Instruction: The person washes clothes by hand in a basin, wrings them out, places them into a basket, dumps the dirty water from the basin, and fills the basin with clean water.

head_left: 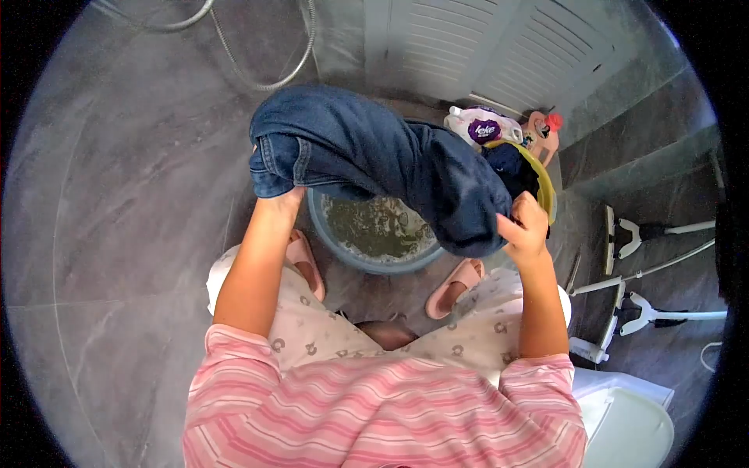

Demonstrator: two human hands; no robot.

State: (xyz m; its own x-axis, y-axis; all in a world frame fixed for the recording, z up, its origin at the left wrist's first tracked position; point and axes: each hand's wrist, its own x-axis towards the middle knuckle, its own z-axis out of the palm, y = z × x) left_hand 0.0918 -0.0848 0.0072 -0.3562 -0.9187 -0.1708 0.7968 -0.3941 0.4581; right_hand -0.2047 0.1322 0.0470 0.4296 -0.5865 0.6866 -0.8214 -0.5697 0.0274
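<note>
A pair of dark blue jeans (367, 148) is stretched between my two hands above a round blue-grey basin (318, 226). Murky, foamy water (374, 226) fills the basin. My left hand (293, 195) holds the jeans' left end, its fingers mostly covered by the denim folds. At the other end, my right hand (528, 222) is closed on a bunched part of the cloth, with the thumb in sight. The jeans hide the basin's far side.
A yellow basin (551, 191) with dark cloth stands at the right. Behind it are a white bottle with a purple label (484, 126) and a pink container (541, 136). A shower hose (292, 74) hangs at the back; white-handled tools (640, 312) lie right.
</note>
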